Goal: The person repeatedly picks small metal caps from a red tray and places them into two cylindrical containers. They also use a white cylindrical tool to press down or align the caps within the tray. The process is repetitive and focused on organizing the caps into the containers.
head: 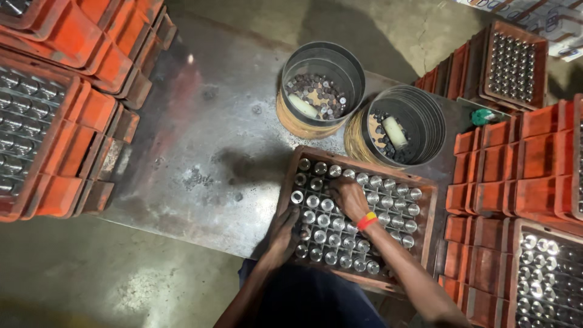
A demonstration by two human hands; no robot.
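A: What is closest to the person?

B: A brown tray full of shiny metal cups in rows. It sits at the near edge of the grey metal table, toward the right corner.

A: Where are the hands?

B: Both are on the tray. The left hand lies on the tray's left side with its fingers down on the cups. I cannot tell if it is gripping one. The right hand is in the middle of the tray. Its fingers curl down over the cups, but I cannot tell if they pinch one. There is a red and yellow band on that wrist.

A: What is farther back?

B: Two round metal buckets stand just behind the tray, side by side and touching. Each has small dark pieces and a pale tube inside.

A: And at the sides?

B: Stacks of orange crates with more shiny cups hang over the table's left edge. More crates are piled by the right edge
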